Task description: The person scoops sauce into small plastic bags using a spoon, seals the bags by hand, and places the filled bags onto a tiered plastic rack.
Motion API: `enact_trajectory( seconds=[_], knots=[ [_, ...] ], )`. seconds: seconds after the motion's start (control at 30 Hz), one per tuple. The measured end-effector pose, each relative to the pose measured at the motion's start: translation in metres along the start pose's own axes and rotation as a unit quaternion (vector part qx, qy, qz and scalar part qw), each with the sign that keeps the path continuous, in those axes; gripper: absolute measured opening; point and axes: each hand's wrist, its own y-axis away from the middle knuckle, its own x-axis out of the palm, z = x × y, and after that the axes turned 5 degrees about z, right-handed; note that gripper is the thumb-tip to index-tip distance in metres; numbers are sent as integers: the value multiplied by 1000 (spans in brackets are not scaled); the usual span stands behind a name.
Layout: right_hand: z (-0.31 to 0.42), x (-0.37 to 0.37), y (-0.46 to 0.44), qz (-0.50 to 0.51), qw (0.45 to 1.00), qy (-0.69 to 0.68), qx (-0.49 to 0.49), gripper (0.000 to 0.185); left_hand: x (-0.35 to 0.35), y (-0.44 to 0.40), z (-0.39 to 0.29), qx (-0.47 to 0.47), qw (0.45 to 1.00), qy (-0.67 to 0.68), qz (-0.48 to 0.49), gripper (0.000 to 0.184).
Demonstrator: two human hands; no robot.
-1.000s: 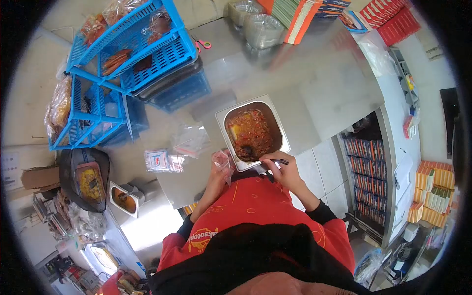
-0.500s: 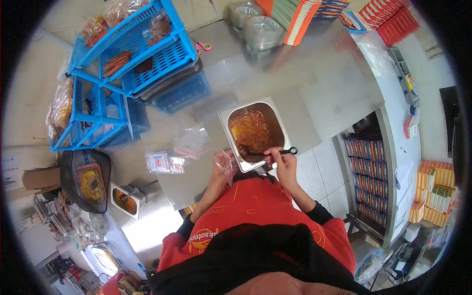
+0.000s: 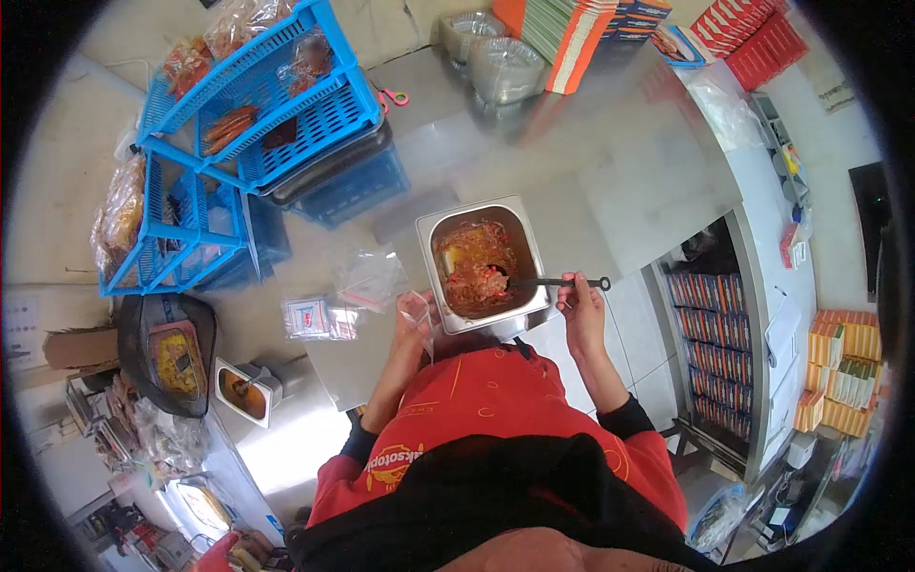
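A square steel pan [image 3: 512, 326] sits at the counter's near edge, holding chunky red chili sauce [image 3: 467, 297]. My right hand [image 3: 583, 307] grips the end of a black ladle [image 3: 553, 282] by its long handle. The ladle's bowl is down in the sauce with some of it inside, and the handle runs across the pan's right rim. Beside the pan's left side, my left hand [image 3: 408, 336] is closed on a small clear plastic bag [image 3: 417, 313]. Part of its fingers is hidden behind the bag and the pan.
More clear bags [image 3: 370, 278] and small printed packets [image 3: 319, 317] lie left of the pan. Blue baskets [image 3: 315, 119] stand at the back left. Clear plastic containers [image 3: 505, 71] sit at the back. A second steel pan [image 3: 270, 389] is at lower left.
My right hand has moved right along with the ladle handle, which now lies nearly level across the rim. The pan has shifted slightly. My left hand has drawn a little left with the bag.
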Motion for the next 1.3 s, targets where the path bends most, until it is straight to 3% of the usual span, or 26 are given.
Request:
enact_trajectory(
  seconds=[0.1, 0.13, 0.17, 0.2, 0.27, 0.3, 0.37, 0.47, 0.7, 0.77, 0.83, 0.87, 0.93, 1.07, 1.3],
  knots=[
    [9, -1, -8, -3, 1000, -23, -9, 29, -16, -5, 3, 7, 1000, -18, -16, 64],
    [14, 2, -11, 1, 999, -34, -11, 29, -13, -7, -4, 70, 976, -203, -27, 58],
    [22, 7, -14, -3, 999, -32, -11, 27, -9, -10, -13, 130, 915, -380, -39, 51],
    [29, 11, -19, 0, 999, -32, -13, 27, -6, -15, -21, 134, 914, -380, -40, 51],
    [45, 18, -29, 44, 998, -35, -20, 25, 1, -29, -38, 241, 730, -639, 1, 54],
    [56, 27, -33, 54, 998, -28, -19, 25, 6, -35, -45, 246, 729, -639, 1, 54],
    [75, 40, -42, 85, 996, -12, -31, 25, 18, -48, -54, 267, 665, -697, 27, 55],
    [99, 59, -56, 122, 990, 24, -59, 26, 30, -61, -58, 291, 639, -711, 39, 55],
    [135, 102, -62, 216, 941, 226, -134, 31, 52, -73, -65, 315, 638, -700, 61, 53],
    [143, 114, -52, 245, 921, 257, -161, 31, 54, -76, -63, 293, 664, -684, 75, 57],
    [151, 125, -29, 275, 830, 403, -271, 22, 54, -82, -57, 299, 672, -675, 66, 56],
    [153, 130, -22, 276, 828, 404, -274, 22, 55, -84, -56, 301, 681, -666, 58, 55],
    [154, 136, -11, 322, 602, 476, -554, 10, 60, -85, -53, 301, 707, -640, 36, 55],
    [153, 138, 6, 330, 572, 464, -591, 3, 70, -87, -51, 281, 767, -577, -4, 56],
    [145, 128, 14, 301, 565, 445, -626, 4, 75, -94, -49, 282, 787, -549, -26, 57]
  ],
)
